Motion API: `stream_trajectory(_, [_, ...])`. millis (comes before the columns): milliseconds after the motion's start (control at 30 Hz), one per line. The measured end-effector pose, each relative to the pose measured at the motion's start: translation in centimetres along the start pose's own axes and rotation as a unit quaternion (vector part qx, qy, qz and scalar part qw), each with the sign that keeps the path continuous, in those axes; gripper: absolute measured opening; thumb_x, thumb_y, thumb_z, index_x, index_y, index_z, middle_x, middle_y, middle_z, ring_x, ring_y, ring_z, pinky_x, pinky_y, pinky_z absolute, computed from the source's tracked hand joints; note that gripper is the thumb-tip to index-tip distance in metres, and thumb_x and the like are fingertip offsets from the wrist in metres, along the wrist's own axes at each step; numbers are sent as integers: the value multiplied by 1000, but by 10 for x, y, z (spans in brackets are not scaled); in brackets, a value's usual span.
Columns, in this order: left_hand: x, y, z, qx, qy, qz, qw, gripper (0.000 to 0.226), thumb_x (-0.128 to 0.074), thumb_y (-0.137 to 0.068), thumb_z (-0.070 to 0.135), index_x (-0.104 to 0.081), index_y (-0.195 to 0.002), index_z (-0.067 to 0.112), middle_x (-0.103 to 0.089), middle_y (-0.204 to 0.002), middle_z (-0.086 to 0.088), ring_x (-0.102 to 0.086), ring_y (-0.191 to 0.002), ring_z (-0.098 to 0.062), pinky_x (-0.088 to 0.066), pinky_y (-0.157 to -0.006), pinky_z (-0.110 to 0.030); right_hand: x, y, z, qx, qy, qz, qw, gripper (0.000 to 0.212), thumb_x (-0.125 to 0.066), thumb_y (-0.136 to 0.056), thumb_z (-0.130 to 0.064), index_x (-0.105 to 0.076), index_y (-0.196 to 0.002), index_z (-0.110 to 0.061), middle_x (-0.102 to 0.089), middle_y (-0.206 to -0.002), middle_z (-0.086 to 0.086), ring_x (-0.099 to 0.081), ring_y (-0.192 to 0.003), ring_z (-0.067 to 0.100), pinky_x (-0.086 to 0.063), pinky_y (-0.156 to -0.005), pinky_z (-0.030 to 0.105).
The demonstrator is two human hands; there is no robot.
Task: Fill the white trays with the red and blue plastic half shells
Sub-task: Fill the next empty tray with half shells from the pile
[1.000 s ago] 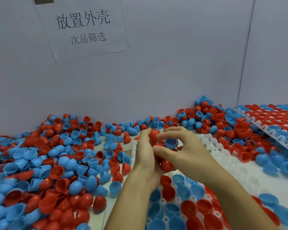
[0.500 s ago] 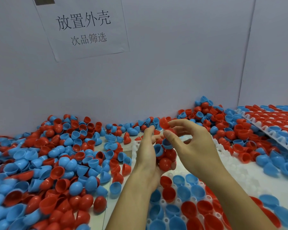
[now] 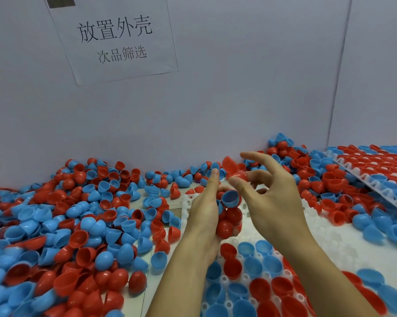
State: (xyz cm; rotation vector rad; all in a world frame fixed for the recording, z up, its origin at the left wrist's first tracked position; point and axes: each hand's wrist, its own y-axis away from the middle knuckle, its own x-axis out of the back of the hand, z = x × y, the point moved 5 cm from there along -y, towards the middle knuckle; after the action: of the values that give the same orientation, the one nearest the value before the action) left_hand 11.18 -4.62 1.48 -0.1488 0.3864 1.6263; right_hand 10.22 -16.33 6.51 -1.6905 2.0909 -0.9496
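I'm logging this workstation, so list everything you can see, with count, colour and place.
loose half shells: too many to count, red and blue, heaped on the table at left and along the wall
near tray: one, white, under the hands, near rows filled
far tray: one, white, at right, filled with red and blue shells
paper sign: one, white, on the wall
left hand: holds a bunch of red and blue shells
right hand: pinches a red shell
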Motion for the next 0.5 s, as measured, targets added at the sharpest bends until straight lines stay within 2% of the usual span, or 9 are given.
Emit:
stream_trajectory(67, [1,2,1,11,0,4,1000,51,-58,-87,68,-78,-86,21,-74,-90,-10,-67,-77,-22,-54,-56,-31,6,-1,2,-1,-6,35,999,43,-76,-84,-24,-53,-113,-46,-65,-85,-13,-62,-87,-7,-48,-70,5])
stream_trajectory(100, [0,3,2,16,1,2,1000,49,-60,-85,68,-78,-89,22,-73,-89,-9,-65,-73,-20,-52,-51,-28,8,-2,2,2,7,42,999,43,-77,-84,-22,-54,-115,-42,-64,-85,-14,-60,-87,-8,-46,-70,3])
stream_trajectory(133, [0,4,3,17,0,-2,1000,51,-62,-84,68,-76,-101,22,-72,-93,-8,-64,-73,-19,-50,-47,-26,8,-2,2,6,24,40,999,44,-77,-84,-20,-56,-117,-39,-63,-85,-14,-59,-85,-8,-45,-70,3])
stream_trajectory(200, [-2,4,4,11,-3,-20,1000,60,-68,-81,67,-70,-119,21,-71,-104,-9,-65,-81,-21,-48,-45,-24,5,-1,3,10,48,19,999,47,-78,-84,-16,-56,-118,-39,-63,-84,-14,-59,-81,-6,-45,-69,5])
stream_trajectory(300, [-3,5,4,-2,-13,-48,999,52,-72,-82,60,-71,-120,25,-71,-115,-11,-65,-93,-26,-48,-45,-25,-1,2,1,25,44,-22,998,55,-74,-86,-7,-50,-114,-48,-63,-83,-18,-59,-86,-6,-46,-66,4])
stream_trajectory(367, [-2,4,4,-6,-8,-55,998,45,-73,-84,56,-73,-116,24,-72,-110,-11,-65,-83,-22,-47,-45,-24,-3,3,0,36,21,-42,998,54,-66,-91,0,-52,-115,-46,-65,-82,-19,-62,-86,-2,-47,-63,6])
stream_trajectory(500, [0,2,5,-1,19,-78,997,47,-70,-88,54,-72,-119,18,-69,-90,-7,-60,-60,-12,-43,-42,-23,-3,2,1,25,-15,-61,998,48,-50,-98,0,-57,-116,-43,-67,-95,-28,-65,-85,15,-57,-66,22])
